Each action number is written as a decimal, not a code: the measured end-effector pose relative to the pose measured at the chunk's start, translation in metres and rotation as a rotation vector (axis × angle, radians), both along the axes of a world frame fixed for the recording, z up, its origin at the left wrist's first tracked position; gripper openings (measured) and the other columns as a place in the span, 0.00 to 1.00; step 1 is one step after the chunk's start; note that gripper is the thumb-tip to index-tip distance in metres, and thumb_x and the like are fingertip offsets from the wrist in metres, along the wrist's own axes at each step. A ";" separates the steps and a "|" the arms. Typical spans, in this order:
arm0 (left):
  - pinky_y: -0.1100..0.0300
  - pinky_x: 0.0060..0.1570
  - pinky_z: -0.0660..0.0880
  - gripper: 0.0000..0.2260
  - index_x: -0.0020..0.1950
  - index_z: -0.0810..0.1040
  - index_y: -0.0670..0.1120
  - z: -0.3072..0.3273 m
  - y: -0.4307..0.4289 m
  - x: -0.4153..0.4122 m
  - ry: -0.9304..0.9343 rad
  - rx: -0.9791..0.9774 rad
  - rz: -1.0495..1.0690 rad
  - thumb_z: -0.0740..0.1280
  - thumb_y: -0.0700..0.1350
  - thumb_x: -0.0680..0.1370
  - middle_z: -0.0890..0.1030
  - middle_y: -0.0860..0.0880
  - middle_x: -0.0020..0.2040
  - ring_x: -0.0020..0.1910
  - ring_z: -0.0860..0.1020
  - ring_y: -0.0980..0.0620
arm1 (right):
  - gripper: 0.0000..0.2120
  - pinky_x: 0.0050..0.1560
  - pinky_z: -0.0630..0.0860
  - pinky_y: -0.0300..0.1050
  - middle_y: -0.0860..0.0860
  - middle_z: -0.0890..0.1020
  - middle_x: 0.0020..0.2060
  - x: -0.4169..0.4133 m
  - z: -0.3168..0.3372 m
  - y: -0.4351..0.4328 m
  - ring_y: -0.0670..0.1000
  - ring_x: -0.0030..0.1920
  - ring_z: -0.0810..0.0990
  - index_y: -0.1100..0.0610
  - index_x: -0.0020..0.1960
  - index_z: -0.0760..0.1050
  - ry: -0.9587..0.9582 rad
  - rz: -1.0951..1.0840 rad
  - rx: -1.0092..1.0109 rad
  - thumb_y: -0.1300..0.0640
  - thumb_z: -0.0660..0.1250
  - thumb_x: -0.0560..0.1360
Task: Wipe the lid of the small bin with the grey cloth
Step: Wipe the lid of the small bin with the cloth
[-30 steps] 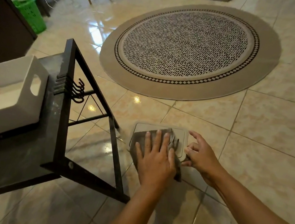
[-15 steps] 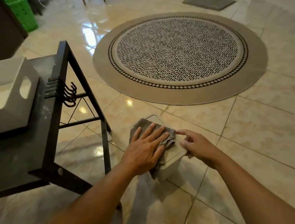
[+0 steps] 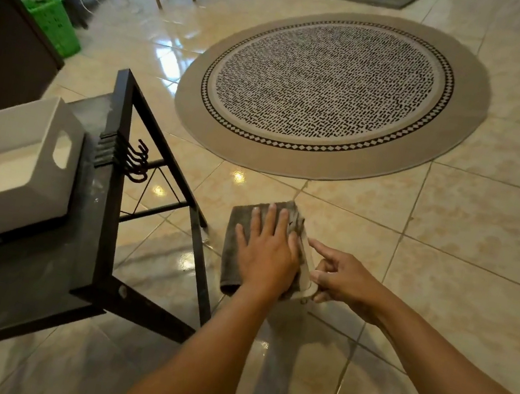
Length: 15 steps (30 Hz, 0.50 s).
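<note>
Down here the tiled floor [image 3: 473,232] is the biggest thing in front of me, with the round patterned rug [image 3: 330,95] lying well beyond my reach, so I have bare tile to work on. To my left stands the black-framed counter [image 3: 30,289], carrying a white tray [image 3: 8,189] with something pink in it; its slanted leg comes down just beside my work, which is probably why I keep the wiping close in.

The small bin stands on the floor between that leg and my right arm. From above I see almost none of its body, and its lid [image 3: 307,266] shows only as a pale strip along the right edge, because the grey cloth [image 3: 240,224] is spread over nearly all of it and hangs off the near side.

My left hand [image 3: 268,253] lies flat on the cloth, fingers apart and extended, gripping nothing: a spread palm presses the most fabric against the lid at once. My right hand [image 3: 341,279] rests at the lid's right edge, forefinger pointing along it and the other fingers curled loosely. I judge it steadies the light bin so it does not slide under the pressure; whether it actually pinches the rim I cannot tell.
</note>
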<state>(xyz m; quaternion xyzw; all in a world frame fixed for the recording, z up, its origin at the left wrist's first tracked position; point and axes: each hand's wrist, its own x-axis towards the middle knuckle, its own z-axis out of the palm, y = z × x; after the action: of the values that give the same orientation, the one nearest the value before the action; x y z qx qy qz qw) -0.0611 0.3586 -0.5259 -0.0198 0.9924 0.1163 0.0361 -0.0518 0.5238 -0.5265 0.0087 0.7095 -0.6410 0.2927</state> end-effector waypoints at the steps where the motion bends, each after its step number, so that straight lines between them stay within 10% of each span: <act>1: 0.41 0.75 0.40 0.24 0.80 0.43 0.55 0.000 -0.007 0.000 -0.007 0.018 0.030 0.44 0.56 0.84 0.41 0.52 0.81 0.78 0.35 0.49 | 0.34 0.38 0.82 0.43 0.57 0.74 0.36 0.001 -0.001 -0.002 0.50 0.33 0.78 0.52 0.77 0.60 0.005 -0.018 0.023 0.69 0.66 0.76; 6: 0.46 0.75 0.36 0.26 0.80 0.45 0.57 -0.002 -0.018 0.020 0.047 0.070 -0.100 0.42 0.59 0.81 0.42 0.55 0.80 0.77 0.34 0.52 | 0.19 0.41 0.77 0.46 0.55 0.81 0.44 -0.023 0.007 -0.011 0.51 0.42 0.80 0.54 0.68 0.71 0.108 0.015 0.281 0.59 0.65 0.77; 15: 0.46 0.75 0.35 0.25 0.80 0.45 0.57 -0.007 -0.019 0.026 0.061 0.017 -0.126 0.41 0.59 0.82 0.43 0.55 0.80 0.77 0.34 0.52 | 0.22 0.33 0.79 0.44 0.61 0.78 0.44 -0.041 0.011 -0.017 0.53 0.37 0.78 0.57 0.70 0.63 -0.005 0.000 0.050 0.66 0.64 0.78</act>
<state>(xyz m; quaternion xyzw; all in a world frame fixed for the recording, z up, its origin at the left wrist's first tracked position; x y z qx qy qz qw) -0.0352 0.3399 -0.5327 0.0466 0.9912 0.1230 0.0134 -0.0932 0.5072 -0.5155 0.0178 0.7246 -0.6229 0.2942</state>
